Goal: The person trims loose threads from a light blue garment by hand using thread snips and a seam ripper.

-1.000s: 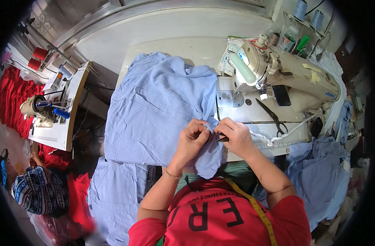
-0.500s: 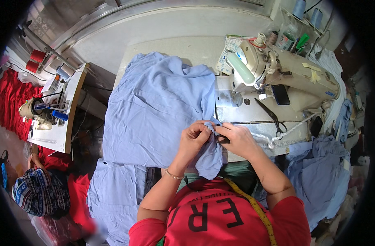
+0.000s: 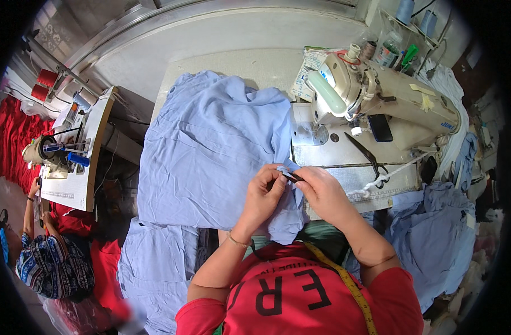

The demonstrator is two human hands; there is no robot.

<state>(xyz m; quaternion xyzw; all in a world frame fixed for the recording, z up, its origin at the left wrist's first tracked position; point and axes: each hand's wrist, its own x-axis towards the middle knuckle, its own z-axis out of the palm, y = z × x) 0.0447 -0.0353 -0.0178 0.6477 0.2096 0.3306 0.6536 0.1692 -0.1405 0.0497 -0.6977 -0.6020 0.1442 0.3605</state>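
Note:
A light-blue garment lies spread over the sewing table, one end hanging off the front edge toward my lap. Near that edge my left hand pinches a small fold of the cloth between thumb and fingers. Close against it, my right hand grips a small dark pointed tool, whose tip meets the pinched fold. Its exact kind is too small to make out, and most of it is covered by my fingers.
Right of the cloth stands a sewing machine. Black scissors, a phone and a white cord lie beside it. More blue garments hang at right, others at left. A co-worker sits at another machine.
The dark tool has swung from under my right palm up to the pinched fold. My hands stay close together. At far left, the co-worker's arm now reaches up to the other table.

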